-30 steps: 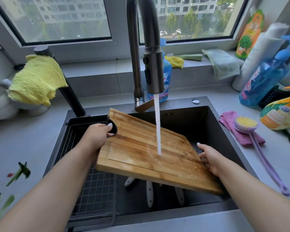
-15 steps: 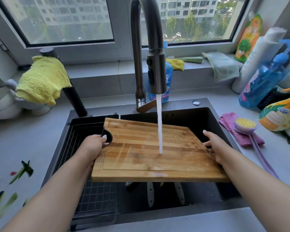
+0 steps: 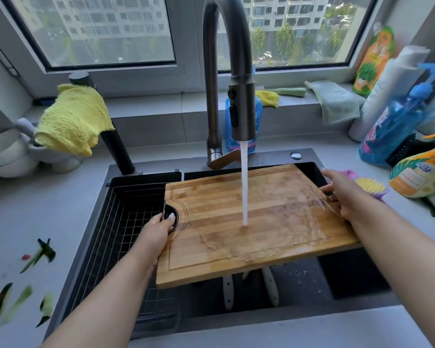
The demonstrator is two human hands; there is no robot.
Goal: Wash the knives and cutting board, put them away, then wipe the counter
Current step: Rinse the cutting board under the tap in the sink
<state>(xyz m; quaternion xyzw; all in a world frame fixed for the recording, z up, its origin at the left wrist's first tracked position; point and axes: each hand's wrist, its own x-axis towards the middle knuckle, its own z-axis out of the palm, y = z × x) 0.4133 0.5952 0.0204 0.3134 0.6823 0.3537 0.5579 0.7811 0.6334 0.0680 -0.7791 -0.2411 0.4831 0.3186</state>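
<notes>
My left hand (image 3: 158,228): fingers curled around the dark handle cutout at the board's left edge, thumb tip in the hole, grasping it. My right hand (image 3: 344,194): fingers wrapped over the far right edge of the board, thumb on top, grasping too. Both hands on 1 wooden cutting board (image 3: 256,222), held roughly level over the sink (image 3: 357,275), right side a bit further back. Board surface wet, sheet of water running toward my right hand.

1 stream of water (image 3: 244,184) drops from the pull-down faucet (image 3: 241,104) and hits the board near its middle.

Under the board, in the basin: white knife handles (image 3: 270,285) poking out from the near edge, 2 clear, maybe a 3rd; can't tell for sure. Blades hidden by the board.

Left part of the sink: 1 black wire drain basket (image 3: 126,222), partly under the board's left end.

Counter (image 3: 23,217) left: green veg scraps (image 3: 39,254), approx 6 pieces, blurred. 1 yellow cloth (image 3: 73,119) draped over a black post; 1 white bowl-shaped item behind it.

Sill: 1 small yellow cloth (image 3: 269,97), 1 pale green cloth (image 3: 337,101). 1 blue bottle (image 3: 239,126) behind the faucet.

Right counter: 1 scrub brush (image 3: 369,187) w/ yellow bristles on a pink cloth, just past my right hand; 1 blue spray bottle (image 3: 392,131), 1 white bottle, 1 orange-green pouch (image 3: 372,59), 1 orange-trigger spray bottle (image 3: 422,172).
</notes>
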